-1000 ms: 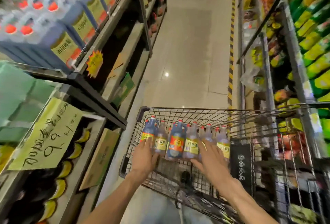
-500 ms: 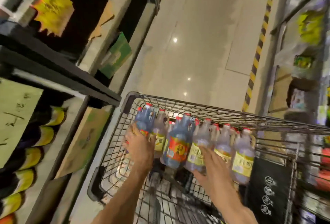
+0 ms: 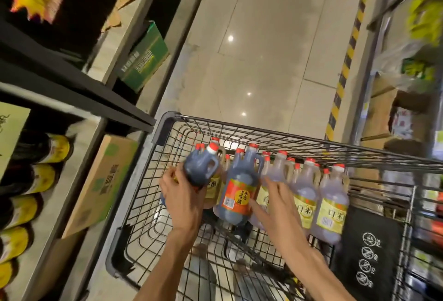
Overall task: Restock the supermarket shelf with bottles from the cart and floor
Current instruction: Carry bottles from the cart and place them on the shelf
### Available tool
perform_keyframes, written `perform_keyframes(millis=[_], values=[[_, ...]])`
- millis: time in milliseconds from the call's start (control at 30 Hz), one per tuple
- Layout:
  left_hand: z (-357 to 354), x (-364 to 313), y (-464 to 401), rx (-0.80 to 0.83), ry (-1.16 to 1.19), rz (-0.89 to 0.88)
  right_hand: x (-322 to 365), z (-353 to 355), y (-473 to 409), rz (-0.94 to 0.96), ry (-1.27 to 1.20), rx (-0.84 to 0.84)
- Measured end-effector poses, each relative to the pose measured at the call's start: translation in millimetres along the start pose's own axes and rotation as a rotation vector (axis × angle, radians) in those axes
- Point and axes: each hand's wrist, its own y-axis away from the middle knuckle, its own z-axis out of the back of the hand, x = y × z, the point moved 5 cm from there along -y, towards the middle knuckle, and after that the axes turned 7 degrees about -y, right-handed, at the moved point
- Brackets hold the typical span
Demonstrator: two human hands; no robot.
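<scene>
Bottles (image 3: 275, 188) stand crowded in a row inside the wire cart (image 3: 167, 128), against its far side, red caps up. Two are dark and the rest are pale with yellow labels.

Left hand (image 3: 184, 201): fingers and thumb are curled round the lower body of one dark bottle (image 3: 200, 168), gripping it. This bottle sits at the left end of the row, higher than its neighbours. Its long axis is tilted, cap toward the far side of the cart and a little to the right, base toward the person. Its moulded handle faces right. Whether its base touches the cart floor cannot be told; the hand covers it.

Right hand (image 3: 279, 207): fingers are spread and nearly straight, laid against the fronts of the bottles in the middle of the row. The thumb reaches toward the red-labelled dark bottle (image 3: 238, 195), which stands near upright with a slight lean, cap away from the person, handle at its upper right. The fingers do not close round any bottle.

Pale bottles with yellow labels (image 3: 330, 212) stand upright to the right of that hand, touching one another, labels facing the person.

Surroundings: a shelf (image 3: 79, 89) runs along the left of the cart, with dark yellow-labelled bottles (image 3: 26, 180) lying in its lower tier and a cardboard box (image 3: 103, 180) beside them. A green carton (image 3: 143, 58) sits further along. A black panel (image 3: 369, 252) with white symbols hangs at the near right of the cart. Tiled floor (image 3: 263, 48) lies beyond.
</scene>
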Motion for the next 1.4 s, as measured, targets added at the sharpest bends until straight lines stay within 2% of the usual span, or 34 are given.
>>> perform_keyframes(millis=[200, 367, 433, 533, 633, 733, 867, 1000, 1067, 1200, 1400], values=[[7, 18, 3, 0.129, 0.069, -0.002, 22, -28, -37, -0.167, 0.069, 0.010], [10, 36, 6, 0.143, 0.202, 0.045, 30, -48, -57, -0.363, 0.114, -0.002], [9, 38, 6, 0.184, 0.195, 0.027, 38, -55, -52, -0.358, 0.066, -0.011], [6, 40, 8, 0.224, 0.202, 0.044, 56, -72, -35, -0.224, -0.104, -0.028], [4, 47, 7, 0.254, 0.290, 0.093, 66, -80, -27, -0.152, -0.155, -0.095], [1, 53, 6, 0.323, 0.362, 0.113, 57, -87, -32, -0.245, -0.238, -0.087], [-5, 59, 4, 0.406, 0.379, 0.101, 32, -101, -51, -0.414, -0.195, 0.050], [1, 55, 3, 0.422, 0.457, 0.095, 11, -109, -52, -0.395, -0.308, 0.084], [6, 49, 5, 0.448, 0.490, 0.087, 16, -96, -37, -0.381, -0.416, 0.027], [29, 26, 8, 0.478, 0.560, 0.015, 22, -63, 6, -0.357, -0.607, -0.067], [112, -47, 41, 0.505, 0.562, -0.263, 22, -6, 97, -0.406, -0.874, -0.200]])
